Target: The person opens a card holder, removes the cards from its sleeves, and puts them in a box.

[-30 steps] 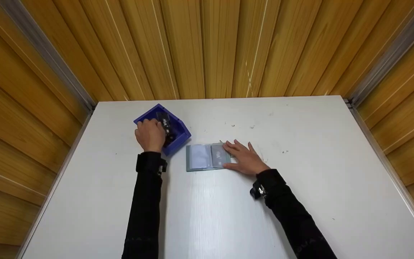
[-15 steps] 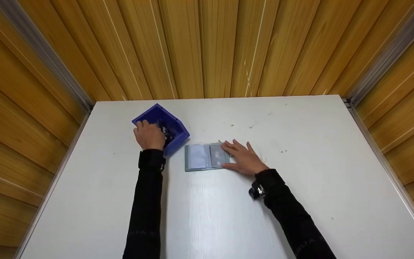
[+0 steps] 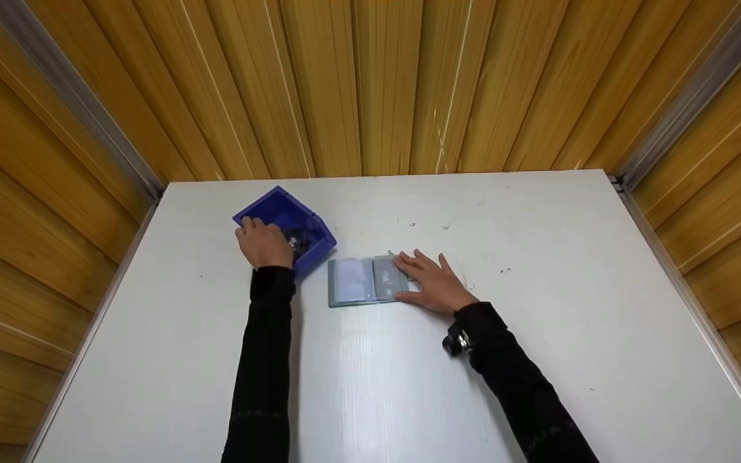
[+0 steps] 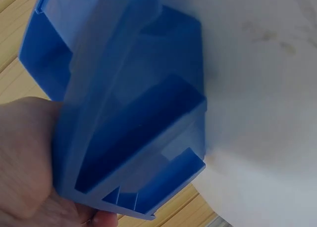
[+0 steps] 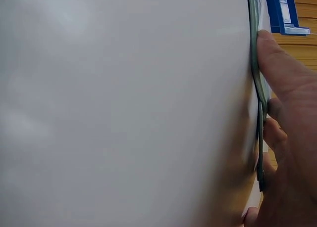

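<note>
In the head view my left hand reaches over the left side of a blue plastic bin, its fingers bent down at the rim and partly hidden. Inside the bin, dark cards with white lettering lie beside that hand. The left wrist view shows the bin's outer wall close up, hiding most of the fingers. A small card holder lies spread on the table, a grey lettered card in its right clear pocket. My right hand rests on the holder's right edge, fingers spread.
The white table carries small dark marks behind the right hand. Wood-patterned panels stand along the back and both sides.
A dark card standing high in the bin beside my left hand has sunk lower. The left hand stays at the bin, and the right hand stays on the holder.
</note>
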A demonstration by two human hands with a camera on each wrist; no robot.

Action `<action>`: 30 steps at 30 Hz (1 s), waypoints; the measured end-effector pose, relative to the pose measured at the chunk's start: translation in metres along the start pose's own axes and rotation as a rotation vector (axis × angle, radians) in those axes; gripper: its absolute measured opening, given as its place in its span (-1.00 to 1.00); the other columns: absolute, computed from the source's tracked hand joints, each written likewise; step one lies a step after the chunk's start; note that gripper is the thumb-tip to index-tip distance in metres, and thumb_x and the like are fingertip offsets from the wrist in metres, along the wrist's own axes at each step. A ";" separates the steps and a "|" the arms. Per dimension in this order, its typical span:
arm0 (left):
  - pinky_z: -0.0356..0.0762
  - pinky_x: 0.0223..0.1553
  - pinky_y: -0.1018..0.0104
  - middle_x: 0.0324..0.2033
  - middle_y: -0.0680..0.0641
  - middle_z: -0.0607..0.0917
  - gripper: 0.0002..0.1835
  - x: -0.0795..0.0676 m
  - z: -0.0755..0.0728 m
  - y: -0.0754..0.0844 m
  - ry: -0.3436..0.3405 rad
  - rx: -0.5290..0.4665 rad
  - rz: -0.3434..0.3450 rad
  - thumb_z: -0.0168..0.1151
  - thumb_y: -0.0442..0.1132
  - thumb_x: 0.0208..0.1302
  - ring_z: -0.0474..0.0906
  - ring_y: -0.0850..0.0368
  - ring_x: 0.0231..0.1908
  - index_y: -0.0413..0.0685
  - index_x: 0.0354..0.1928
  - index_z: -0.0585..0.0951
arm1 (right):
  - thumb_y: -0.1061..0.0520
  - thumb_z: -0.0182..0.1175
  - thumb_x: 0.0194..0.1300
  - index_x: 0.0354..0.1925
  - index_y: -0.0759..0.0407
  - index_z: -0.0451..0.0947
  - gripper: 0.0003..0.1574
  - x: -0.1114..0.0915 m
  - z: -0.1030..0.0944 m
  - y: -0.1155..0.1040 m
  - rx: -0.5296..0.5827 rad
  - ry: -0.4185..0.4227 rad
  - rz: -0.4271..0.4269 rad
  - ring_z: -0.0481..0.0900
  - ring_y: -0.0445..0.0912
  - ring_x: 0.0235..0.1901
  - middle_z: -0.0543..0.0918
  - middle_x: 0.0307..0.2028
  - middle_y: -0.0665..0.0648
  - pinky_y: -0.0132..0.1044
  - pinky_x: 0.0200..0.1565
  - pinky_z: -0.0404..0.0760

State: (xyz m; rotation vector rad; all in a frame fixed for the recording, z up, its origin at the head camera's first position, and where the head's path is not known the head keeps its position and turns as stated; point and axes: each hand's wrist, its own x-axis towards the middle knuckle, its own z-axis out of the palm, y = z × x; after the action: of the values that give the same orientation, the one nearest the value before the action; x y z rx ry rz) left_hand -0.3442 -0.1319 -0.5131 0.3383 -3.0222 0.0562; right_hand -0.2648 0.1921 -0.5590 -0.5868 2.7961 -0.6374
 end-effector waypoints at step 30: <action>0.58 -0.31 0.03 -0.46 0.01 0.78 -0.80 -0.073 0.004 0.035 0.029 -0.537 0.603 0.44 -0.13 0.27 0.68 0.03 -0.42 0.02 -0.10 0.77 | -0.24 0.27 0.42 0.59 -0.06 0.21 -0.08 0.001 0.003 0.002 0.067 0.021 -0.035 -0.10 0.22 0.64 0.16 0.62 0.15 0.37 0.51 -0.33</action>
State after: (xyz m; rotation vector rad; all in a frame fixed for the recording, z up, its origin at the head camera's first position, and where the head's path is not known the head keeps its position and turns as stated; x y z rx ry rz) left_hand -0.2816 -0.0823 -0.5260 -0.6037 -2.8333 -0.6743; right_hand -0.2657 0.1919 -0.5626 -0.6210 2.7772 -0.7447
